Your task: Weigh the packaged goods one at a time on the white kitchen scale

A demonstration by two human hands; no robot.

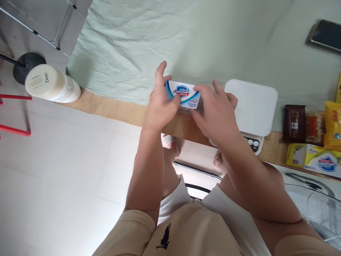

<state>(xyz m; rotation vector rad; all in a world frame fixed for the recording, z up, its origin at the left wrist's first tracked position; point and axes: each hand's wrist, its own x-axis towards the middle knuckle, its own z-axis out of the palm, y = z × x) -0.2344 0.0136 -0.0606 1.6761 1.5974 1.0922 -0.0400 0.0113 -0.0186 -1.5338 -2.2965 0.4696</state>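
A white and blue Safeguard soap box [188, 93] is between my two hands, near the front edge of the table. My left hand [160, 106] grips its left end, with the thumb lying across the printed top. On the opposite end, my right hand [217, 112] has its thumb and a fingertip against the box's edge and corner. Just right of that hand stands a white kitchen scale [253, 106], its buttons partly hidden by my wrist. The underside of the box is out of sight.
A pale green cloth [133, 46] covers most of the table. A Dove bottle [53, 83] stands at the left edge. On the right are a phone [326, 37], a brown packet [294, 124], a yellow packet [333, 124] and a yellow Safeguard box [323, 161]. A fan [314, 209] is below.
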